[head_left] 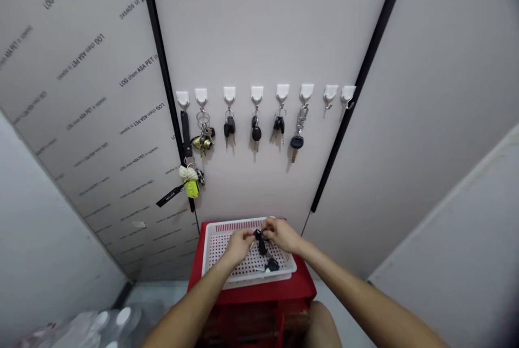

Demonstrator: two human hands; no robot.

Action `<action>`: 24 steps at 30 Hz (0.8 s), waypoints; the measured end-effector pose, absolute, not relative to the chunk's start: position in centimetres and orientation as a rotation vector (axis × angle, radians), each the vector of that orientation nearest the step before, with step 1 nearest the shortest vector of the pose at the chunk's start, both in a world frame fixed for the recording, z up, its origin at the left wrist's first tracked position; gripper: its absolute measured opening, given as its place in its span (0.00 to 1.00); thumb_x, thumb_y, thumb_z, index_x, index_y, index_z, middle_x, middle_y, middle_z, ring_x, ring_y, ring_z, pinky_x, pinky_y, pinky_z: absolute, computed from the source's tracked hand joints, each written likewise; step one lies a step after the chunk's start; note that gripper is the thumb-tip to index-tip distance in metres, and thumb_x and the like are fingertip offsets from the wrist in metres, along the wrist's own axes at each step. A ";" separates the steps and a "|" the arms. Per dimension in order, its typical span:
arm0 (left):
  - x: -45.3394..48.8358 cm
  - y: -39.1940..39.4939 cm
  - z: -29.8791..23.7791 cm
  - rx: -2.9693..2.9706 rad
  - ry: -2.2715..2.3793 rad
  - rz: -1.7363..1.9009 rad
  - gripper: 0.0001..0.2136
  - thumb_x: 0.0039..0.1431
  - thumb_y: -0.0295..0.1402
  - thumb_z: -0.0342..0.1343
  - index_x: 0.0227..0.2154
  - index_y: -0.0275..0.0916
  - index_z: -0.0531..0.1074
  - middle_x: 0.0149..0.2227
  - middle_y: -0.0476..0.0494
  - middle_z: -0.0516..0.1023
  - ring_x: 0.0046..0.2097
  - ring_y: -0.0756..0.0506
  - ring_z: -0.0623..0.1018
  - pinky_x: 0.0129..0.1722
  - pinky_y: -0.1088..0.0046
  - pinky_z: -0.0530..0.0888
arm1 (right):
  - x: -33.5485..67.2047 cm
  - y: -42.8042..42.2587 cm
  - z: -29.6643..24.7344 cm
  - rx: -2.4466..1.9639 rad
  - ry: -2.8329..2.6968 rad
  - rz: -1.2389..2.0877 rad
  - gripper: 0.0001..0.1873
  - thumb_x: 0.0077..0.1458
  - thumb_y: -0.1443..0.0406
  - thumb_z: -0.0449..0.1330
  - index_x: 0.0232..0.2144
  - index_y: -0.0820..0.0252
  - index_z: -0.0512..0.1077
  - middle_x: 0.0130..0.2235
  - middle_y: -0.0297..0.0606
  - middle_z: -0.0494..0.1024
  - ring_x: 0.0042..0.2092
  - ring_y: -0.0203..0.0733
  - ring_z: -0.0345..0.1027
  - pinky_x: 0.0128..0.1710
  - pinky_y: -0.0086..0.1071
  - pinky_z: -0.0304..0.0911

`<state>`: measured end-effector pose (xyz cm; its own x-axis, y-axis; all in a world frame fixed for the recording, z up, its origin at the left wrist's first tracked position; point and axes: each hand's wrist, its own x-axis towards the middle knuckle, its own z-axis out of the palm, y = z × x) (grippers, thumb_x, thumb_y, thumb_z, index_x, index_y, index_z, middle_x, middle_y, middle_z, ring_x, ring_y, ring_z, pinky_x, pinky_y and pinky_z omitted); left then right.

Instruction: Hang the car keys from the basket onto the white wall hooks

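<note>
Over the white plastic basket (208, 251), my left hand (239, 245) and my right hand (280, 234) are close together, both closed on one bunch of black-headed keys (261, 242). The left fingertips pinch its left side, and the right fingers grip near its top, where the ring is mostly hidden. A second black key set (271, 265) lies in the basket's front right corner, below my right hand. The basket has a perforated floor and rests on a red stool or table (251, 296).
Several white hooks (257, 94) run in a row along the wall panel. Key bunches hang from most, including a yellow key fob (192, 188) at far left. The two rightmost hooks, one a white hook (330, 94), carry nothing. Plastic bottles (121, 321) stand lower left.
</note>
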<state>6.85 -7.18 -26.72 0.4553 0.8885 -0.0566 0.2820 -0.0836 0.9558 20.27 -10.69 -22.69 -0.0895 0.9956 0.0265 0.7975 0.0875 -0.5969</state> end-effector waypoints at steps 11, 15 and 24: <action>7.3 -7.6 -21.8 1.398 0.769 0.805 0.07 0.39 0.29 0.50 0.24 0.33 0.64 0.21 0.51 0.66 0.24 0.54 0.64 0.27 0.78 0.61 | 20.1 -12.2 -19.7 -1.283 -1.371 1.196 0.11 0.36 0.60 0.54 0.20 0.64 0.59 0.17 0.26 0.61 0.19 0.25 0.52 0.20 0.22 0.49; 7.2 -7.6 -20.0 1.704 0.754 0.884 0.05 0.40 0.25 0.47 0.24 0.35 0.66 0.29 0.47 0.67 0.32 0.51 0.66 0.33 0.76 0.62 | 20.5 -12.3 -19.3 -1.312 -1.304 1.177 0.14 0.39 0.58 0.51 0.25 0.64 0.61 0.19 0.29 0.63 0.19 0.27 0.56 0.19 0.23 0.51; 6.5 -7.8 -17.1 2.055 0.612 0.809 0.08 0.40 0.22 0.46 0.23 0.38 0.68 0.35 0.47 0.62 0.39 0.50 0.63 0.37 0.76 0.60 | 21.3 -12.4 -18.3 -1.319 -1.731 0.806 0.08 0.40 0.64 0.51 0.23 0.62 0.66 0.26 0.33 0.65 0.32 0.33 0.57 0.34 0.28 0.52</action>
<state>6.51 -7.84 -17.11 0.6746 0.6629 0.3249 0.1326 -0.5417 0.8300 21.28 -12.45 -18.32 -0.1381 0.9671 0.2136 0.4588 0.2536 -0.8516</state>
